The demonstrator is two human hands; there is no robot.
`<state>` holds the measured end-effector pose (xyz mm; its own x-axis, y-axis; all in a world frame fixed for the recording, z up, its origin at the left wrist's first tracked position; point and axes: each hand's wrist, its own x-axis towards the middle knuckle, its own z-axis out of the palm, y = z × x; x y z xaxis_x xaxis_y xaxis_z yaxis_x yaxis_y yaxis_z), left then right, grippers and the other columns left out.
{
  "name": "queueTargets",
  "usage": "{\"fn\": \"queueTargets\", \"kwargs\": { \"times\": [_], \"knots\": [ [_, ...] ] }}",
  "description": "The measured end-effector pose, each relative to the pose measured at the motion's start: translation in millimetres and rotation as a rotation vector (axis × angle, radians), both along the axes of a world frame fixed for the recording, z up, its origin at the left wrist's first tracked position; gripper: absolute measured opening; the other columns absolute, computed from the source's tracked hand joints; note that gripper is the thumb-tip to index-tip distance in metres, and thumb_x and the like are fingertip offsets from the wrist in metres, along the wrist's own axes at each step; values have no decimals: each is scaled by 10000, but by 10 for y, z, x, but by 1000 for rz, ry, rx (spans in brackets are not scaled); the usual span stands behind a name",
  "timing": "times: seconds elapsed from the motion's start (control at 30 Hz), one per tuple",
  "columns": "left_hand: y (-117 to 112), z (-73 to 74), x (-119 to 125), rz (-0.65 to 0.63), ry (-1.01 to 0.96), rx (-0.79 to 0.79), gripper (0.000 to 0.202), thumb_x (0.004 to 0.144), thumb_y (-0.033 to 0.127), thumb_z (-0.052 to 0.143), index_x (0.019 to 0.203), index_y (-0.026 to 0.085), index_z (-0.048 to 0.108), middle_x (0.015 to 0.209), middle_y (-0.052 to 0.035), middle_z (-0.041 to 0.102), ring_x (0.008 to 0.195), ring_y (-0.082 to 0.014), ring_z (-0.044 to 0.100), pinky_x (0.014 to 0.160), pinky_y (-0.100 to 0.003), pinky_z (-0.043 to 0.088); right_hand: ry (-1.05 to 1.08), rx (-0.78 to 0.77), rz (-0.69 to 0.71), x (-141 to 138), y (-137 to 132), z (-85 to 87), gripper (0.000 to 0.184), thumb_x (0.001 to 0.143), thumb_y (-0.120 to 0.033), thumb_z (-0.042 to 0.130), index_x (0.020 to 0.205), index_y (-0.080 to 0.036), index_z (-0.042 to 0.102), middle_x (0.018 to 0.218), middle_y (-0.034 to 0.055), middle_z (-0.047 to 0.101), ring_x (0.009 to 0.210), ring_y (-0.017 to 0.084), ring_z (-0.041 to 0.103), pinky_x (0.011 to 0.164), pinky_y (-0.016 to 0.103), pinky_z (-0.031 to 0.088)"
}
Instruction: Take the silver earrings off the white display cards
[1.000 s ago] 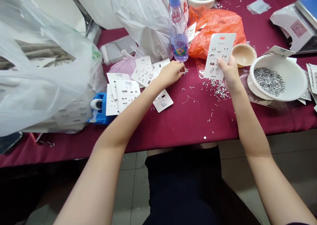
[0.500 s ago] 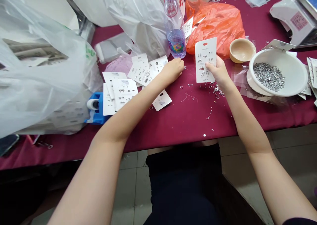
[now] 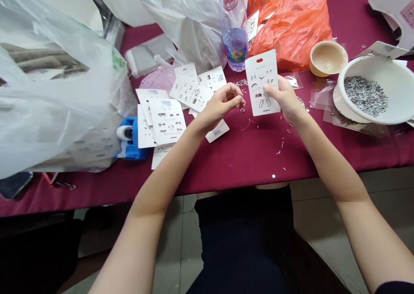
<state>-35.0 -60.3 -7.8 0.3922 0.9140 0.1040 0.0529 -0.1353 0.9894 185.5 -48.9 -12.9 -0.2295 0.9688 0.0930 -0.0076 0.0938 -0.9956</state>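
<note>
Right hand (image 3: 284, 99) gripping an earring card (image 3: 262, 82), left hand (image 3: 220, 106) pinched, hold unclear; white bowl (image 3: 401, 86) of silver findings (image 3: 365, 96).

Bare forearms (image 3: 336, 169), dark clothing on lap (image 3: 246, 242), dark sleeve edge (image 3: 396, 289)

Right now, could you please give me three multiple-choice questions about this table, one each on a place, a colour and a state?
1. Where does the heap of small silver pieces lie?
A) In the large white bowl
B) In the small beige bowl
C) On the tape dispenser

2. What colour is the plastic bag beside the water bottle?
A) Blue
B) Orange
C) Green

3. What is the right hand doing?
A) Lying flat on the cloth
B) Reaching into the large white bowl
C) Holding up a white earring card

Answers:
1. A, the heap sits inside the bowl.
2. B, the bag shows bright orange.
3. C, the hand grips the card upright.
</note>
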Motion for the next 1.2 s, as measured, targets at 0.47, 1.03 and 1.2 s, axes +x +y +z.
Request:
{"fn": "queueTargets", "kwargs": {
  "times": [0.47, 1.03, 1.2],
  "knots": [
    [-250, -4, -50, 161, 18, 58, 348, 829, 528, 776, 872, 213, 637, 955, -28, 730, 956, -164, 710, 935, -361, 595, -180, 124, 5, -170, -249, 62, 583, 865, -726, 636, 1180, -236, 610, 1249, 85, 705, 1200, 295, 676, 1011, 484, 605],
    [-328, -36, 19, 317, 111, 231, 383, 879, 601, 691, 897, 223, 628, 905, -21, 684, 963, -196, 704, 912, -399, 590, -293, 284, -105, -367, -483, 75, 406, 969, -591, 546, 1245, -296, 501, 1228, 73, 667, 1271, 288, 628, 1121, 491, 525],
    [-363, -7, 47, 237, 82, 206, 359, 836, 561, 757, 835, 215, 660, 855, -16, 695, 860, -163, 698, 855, -366, 595, -264, 331, -223, -361, -492, 104, 357, 1005, -523, 512, 1264, -280, 472, 1227, 72, 658, 1289, 260, 630, 1185, 452, 471]
  ]
}}
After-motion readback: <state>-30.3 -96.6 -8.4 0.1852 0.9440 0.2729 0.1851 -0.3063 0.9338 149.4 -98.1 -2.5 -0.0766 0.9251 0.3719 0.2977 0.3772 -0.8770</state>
